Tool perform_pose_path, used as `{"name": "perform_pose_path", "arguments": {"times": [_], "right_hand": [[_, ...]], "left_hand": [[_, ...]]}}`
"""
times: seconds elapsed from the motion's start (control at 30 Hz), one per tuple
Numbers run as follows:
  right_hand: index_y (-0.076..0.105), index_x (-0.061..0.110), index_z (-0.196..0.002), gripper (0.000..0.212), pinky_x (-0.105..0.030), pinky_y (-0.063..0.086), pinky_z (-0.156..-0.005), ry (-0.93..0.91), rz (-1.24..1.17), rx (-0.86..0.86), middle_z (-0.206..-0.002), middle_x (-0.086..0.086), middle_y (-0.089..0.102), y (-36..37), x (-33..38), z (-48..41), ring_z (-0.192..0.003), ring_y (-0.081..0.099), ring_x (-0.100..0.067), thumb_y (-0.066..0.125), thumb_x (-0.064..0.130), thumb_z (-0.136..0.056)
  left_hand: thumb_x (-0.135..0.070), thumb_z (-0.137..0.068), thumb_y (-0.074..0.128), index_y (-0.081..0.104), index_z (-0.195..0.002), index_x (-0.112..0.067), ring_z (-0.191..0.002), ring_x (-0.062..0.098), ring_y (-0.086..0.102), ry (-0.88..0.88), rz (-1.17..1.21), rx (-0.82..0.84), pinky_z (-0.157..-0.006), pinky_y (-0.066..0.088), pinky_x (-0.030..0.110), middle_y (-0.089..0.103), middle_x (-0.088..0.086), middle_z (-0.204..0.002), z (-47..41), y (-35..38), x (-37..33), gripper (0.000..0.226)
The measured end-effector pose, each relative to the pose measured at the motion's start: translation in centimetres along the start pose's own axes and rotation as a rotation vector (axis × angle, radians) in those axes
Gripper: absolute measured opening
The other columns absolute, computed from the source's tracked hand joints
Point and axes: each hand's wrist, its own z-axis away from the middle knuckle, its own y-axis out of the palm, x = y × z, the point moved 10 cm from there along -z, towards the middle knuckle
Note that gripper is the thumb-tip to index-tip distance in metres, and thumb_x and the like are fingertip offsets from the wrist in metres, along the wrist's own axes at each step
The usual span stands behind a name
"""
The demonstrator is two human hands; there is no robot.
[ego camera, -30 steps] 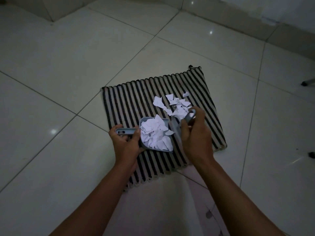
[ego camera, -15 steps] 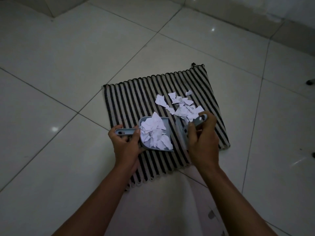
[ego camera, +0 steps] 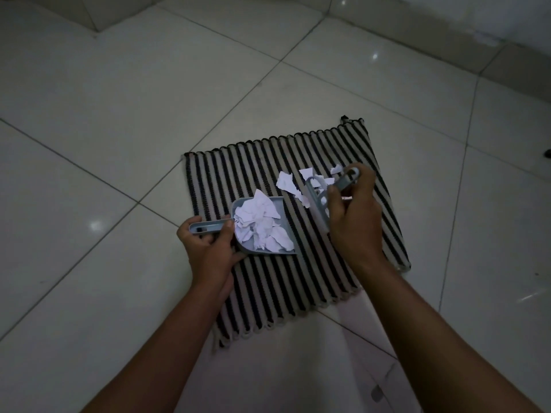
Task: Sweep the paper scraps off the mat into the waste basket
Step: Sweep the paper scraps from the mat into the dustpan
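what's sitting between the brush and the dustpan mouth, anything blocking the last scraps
Nothing visible blocks them. The loose scraps lie on the mat around the brush in the right hand; only bare striped mat separates them from the dustpan held by the left hand.

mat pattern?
The mat has narrow black and cream stripes running along it, clearest in the head view.
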Motion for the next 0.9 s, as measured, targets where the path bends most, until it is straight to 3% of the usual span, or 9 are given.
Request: {"name": "perform_pose_path", "arguments": {"times": [0.07,0.23,0.33,0.43,0.53,0.67,0.8,0.9], "right_hand": [[0.040,0.028,-0.119,0.021,-0.044,0.058,-0.070,-0.035,0.045,0.048,-0.097,0.005,0.061,1.4,0.2,-1.5,-0.084,0.064,-0.014,0.051,0.022,-0.102],[0.043,0.025,-0.118,0.017,-0.032,0.049,-0.062,-0.117,0.145,0.296,-0.088,0.007,0.059,5.2,1.1,-2.4,-0.075,0.058,-0.007,0.047,0.018,-0.103],[0.039,0.027,-0.123,0.023,-0.020,0.051,-0.060,-0.110,0.124,0.294,-0.089,0.015,0.054,4.4,0.9,-3.3,-0.077,0.057,0.004,0.049,0.021,-0.103],[0.040,0.021,-0.128,0.028,-0.013,0.048,-0.055,-0.120,0.077,0.238,-0.095,0.007,0.059,3.8,0.8,-5.1,-0.076,0.062,-0.001,0.051,0.017,-0.102],[0.041,0.022,-0.128,0.030,-0.023,0.050,-0.062,-0.123,0.081,0.220,-0.098,-0.001,0.064,5.0,0.4,-6.5,-0.080,0.064,-0.014,0.053,0.016,-0.101],[0.038,0.026,-0.129,0.032,-0.032,0.055,-0.067,-0.073,0.088,0.297,-0.100,-0.003,0.063,7.0,0.1,-6.9,-0.084,0.064,-0.017,0.051,0.016,-0.102],[0.036,0.027,-0.131,0.033,-0.040,0.060,-0.060,-0.111,0.158,0.479,-0.100,-0.001,0.062,7.5,1.5,-5.3,-0.078,0.065,-0.014,0.050,0.016,-0.103],[0.035,0.028,-0.128,0.034,-0.041,0.061,-0.066,-0.176,0.188,0.567,-0.103,-0.003,0.066,6.8,2.1,-4.1,-0.085,0.069,-0.021,0.053,0.018,-0.101]], "left_hand": [[-0.004,-0.092,0.068,0.034,-0.118,-0.026,-0.080,0.012,0.069,0.008,0.007,0.000,-0.064,0.061,0.041,0.065,0.003,-0.100,-0.6,-0.1,-0.5,0.048],[-0.005,-0.092,0.069,0.034,-0.122,-0.026,-0.091,0.019,0.070,0.013,0.025,-0.021,-0.064,0.062,0.040,0.067,0.006,-0.103,-1.2,-0.8,-1.0,0.051],[-0.005,-0.092,0.069,0.034,-0.122,-0.026,-0.093,0.020,0.070,0.029,0.046,-0.027,-0.067,0.062,0.041,0.068,0.004,-0.103,-1.5,-1.4,-1.3,0.051],[-0.005,-0.092,0.069,0.034,-0.120,-0.026,-0.090,0.019,0.070,0.042,0.057,-0.037,-0.065,0.061,0.040,0.069,0.003,-0.101,-1.9,-1.9,-1.6,0.049],[-0.004,-0.092,0.068,0.034,-0.120,-0.027,-0.091,0.021,0.070,0.032,0.067,-0.053,-0.067,0.061,0.041,0.068,0.005,-0.102,-2.3,-2.1,-1.6,0.049],[-0.003,-0.093,0.067,0.034,-0.121,-0.026,-0.086,0.018,0.070,0.036,0.070,-0.059,-0.063,0.062,0.040,0.068,0.004,-0.100,-2.5,-2.4,-1.9,0.048],[-0.001,-0.094,0.065,0.033,-0.121,-0.024,-0.082,0.015,0.070,0.046,0.074,-0.064,-0.062,0.062,0.038,0.068,0.003,-0.099,-2.4,-3.1,-2.4,0.048],[-0.001,-0.094,0.065,0.033,-0.121,-0.025,-0.082,0.016,0.070,0.044,0.079,-0.063,-0.062,0.062,0.039,0.069,0.003,-0.099,-2.3,-3.3,-2.5,0.048]]}}
